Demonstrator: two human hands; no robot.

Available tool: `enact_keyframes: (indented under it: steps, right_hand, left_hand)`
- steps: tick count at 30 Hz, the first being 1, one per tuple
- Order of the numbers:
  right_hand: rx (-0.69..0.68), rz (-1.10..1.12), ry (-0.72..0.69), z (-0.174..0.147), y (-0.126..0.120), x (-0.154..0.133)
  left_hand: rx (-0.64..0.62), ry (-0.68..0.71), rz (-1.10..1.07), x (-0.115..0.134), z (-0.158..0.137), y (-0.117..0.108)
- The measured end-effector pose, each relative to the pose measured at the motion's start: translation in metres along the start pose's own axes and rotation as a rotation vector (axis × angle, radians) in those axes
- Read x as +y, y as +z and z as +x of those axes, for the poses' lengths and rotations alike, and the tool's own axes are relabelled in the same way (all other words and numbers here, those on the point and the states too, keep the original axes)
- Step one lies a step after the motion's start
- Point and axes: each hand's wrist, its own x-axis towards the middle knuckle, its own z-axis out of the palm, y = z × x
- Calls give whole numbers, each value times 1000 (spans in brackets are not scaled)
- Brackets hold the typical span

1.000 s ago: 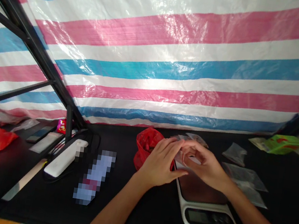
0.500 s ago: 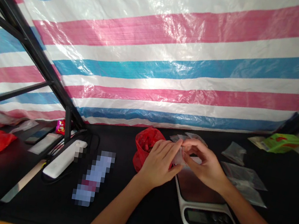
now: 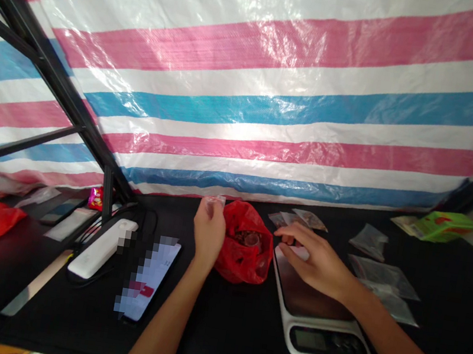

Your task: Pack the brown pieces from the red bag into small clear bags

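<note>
Left hand (image 3: 208, 233) pinching small clear bag (image 3: 215, 200) beside red bag (image 3: 246, 243); right hand (image 3: 312, 259) spread flat over scale (image 3: 318, 309).

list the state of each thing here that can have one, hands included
left hand: raised, pinching a small clear bag
right hand: flat, fingers on the far end of the scale
scale: display dark, no reading to be seen
red bag: open at the top, contents showing
phone: face up, screen lit

Bright backlight through the striped tarp (image 3: 277, 88), dim tabletop (image 3: 238, 333), warped edges.
</note>
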Motion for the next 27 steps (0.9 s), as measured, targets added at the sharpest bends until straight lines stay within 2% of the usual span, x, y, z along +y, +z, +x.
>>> enact_keyframes:
  steps: [2,5,8,11,15,18,21,24,27]
  right_hand:
    - [-101,-75,-18,0,1,0]
    - [-162,-105,8,0,5,-1]
    - [-161,-70,33,1,10,-4]
    - [-188,-79,24,6,18,-5]
    - [-231,-157,16,20,30,-3]
    - [-289,-199,26,34,37,-1]
    - [-284,-195,49,50,38,2]
    - [-258,-280,45,66,33,7]
    - [-343,-395,-29,77,28,12]
  left_hand:
    - [-36,-108,196,-3,9,-8]
    - [-166,-209,467,-3,11,-12]
    - [-253,-229,535,-5,5,-6]
    - [-291,-226,478,-15,2,1]
    - [-405,-228,223,-37,3,9]
    - [-419,-207,127,-46,6,13]
    - [-405,-200,46,-46,7,15]
    - [-380,-198,-17,-40,9,14]
    - [-334,-217,-91,-34,9,13]
